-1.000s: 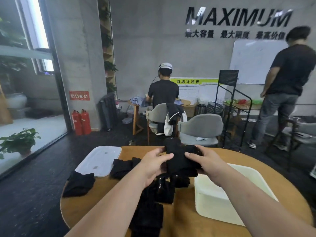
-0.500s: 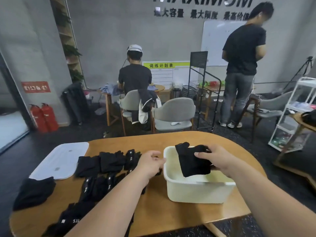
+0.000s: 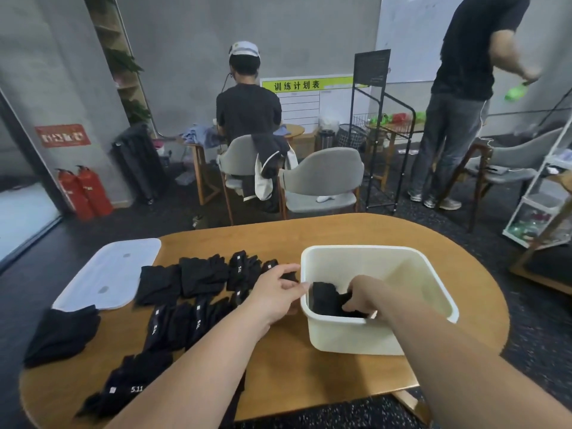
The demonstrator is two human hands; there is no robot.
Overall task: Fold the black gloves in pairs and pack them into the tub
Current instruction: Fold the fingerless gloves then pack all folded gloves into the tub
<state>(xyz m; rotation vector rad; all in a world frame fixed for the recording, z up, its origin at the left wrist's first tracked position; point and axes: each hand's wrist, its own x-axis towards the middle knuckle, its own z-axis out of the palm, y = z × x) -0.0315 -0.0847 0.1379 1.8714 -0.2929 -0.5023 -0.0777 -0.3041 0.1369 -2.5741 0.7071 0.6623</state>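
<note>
From the head camera, the right hand (image 3: 360,297) is down inside the white tub (image 3: 433,274), fingers curled around a folded pair (image 3: 326,300) of black gloves. It holds the pair low against the tub's near left corner. I'd guess that spot is chosen so later pairs can be lined up beside it, since the rest of the tub floor is bare.

The left hand (image 3: 278,292) sits just outside the tub's left wall with its fingers relaxed and a fingertip at the rim. It grips nothing that I can make out. It looks placed to steady the tub, or to be ready for the next glove.

The remaining gloves (image 3: 201,274) lie spread in rough rows on the wooden tabletop (image 3: 278,366), left of the tub and within easy reach. A white lid (image 3: 114,274) rests flat on the far left edge, out of the way until packing is done. Most of the job looks to be ahead.
</note>
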